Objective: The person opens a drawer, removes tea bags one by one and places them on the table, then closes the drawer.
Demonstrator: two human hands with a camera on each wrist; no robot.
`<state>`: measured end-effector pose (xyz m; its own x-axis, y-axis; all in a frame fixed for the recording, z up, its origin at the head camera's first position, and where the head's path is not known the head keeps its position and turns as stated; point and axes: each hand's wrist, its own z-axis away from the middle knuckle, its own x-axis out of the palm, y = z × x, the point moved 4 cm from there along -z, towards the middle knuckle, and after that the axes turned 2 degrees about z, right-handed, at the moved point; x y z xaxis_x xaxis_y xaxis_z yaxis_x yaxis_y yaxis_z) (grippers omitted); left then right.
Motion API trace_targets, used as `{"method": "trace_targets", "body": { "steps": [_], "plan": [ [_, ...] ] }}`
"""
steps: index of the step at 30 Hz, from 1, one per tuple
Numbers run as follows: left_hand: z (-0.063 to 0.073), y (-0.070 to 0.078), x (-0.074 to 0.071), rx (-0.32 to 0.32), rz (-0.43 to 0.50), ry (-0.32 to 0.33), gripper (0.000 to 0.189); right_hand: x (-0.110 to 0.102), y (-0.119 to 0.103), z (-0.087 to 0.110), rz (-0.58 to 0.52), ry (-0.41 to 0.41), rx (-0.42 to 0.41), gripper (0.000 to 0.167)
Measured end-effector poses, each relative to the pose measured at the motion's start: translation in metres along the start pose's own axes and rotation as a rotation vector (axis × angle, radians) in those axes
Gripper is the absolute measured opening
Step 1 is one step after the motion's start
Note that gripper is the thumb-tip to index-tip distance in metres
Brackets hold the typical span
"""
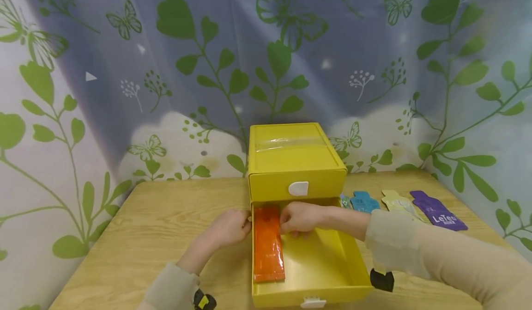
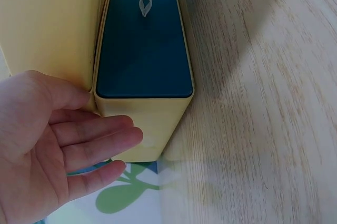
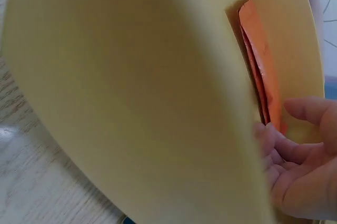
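An orange sachet [image 1: 269, 250] lies along the left side of the pulled-out yellow drawer [image 1: 320, 259]. My right hand [image 1: 300, 217] reaches inside, fingertips at the sachet's right edge. In the right wrist view, the thumb of my right hand [image 3: 305, 155] stands apart from the bent fingers near the end of the orange sachet [image 3: 260, 60]; a drawer wall hides part of the hand. My left hand [image 1: 233, 227] is at the drawer's outer left side. In the left wrist view, the left hand [image 2: 68, 134] has loosely extended fingers, its thumb tip against the yellow edge.
Above the drawer is the upper yellow drawer unit [image 1: 297, 155] with a white tab [image 1: 298, 188]. To the right lie flat pouches: blue [image 1: 365, 201], pale yellow [image 1: 401, 203] and purple [image 1: 438, 210]. A patterned curtain [image 1: 232, 69] hangs behind the wooden table [image 1: 174, 203].
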<state>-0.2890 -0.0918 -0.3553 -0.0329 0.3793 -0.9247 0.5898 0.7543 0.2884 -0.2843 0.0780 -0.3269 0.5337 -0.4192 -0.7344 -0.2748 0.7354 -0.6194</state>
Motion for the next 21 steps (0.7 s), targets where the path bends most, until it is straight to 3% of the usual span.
{"method": "trace_targets", "body": {
  "steps": [7,21],
  "plan": [
    [0.001,0.001,0.0,0.002,0.009,-0.001,0.014,0.0,0.0,-0.003,-0.124,0.029,-0.058,0.011],
    [0.001,0.001,0.0,-0.016,0.007,-0.007,0.011,0.011,-0.006,-0.006,-0.351,0.061,0.009,0.022]
  ]
}}
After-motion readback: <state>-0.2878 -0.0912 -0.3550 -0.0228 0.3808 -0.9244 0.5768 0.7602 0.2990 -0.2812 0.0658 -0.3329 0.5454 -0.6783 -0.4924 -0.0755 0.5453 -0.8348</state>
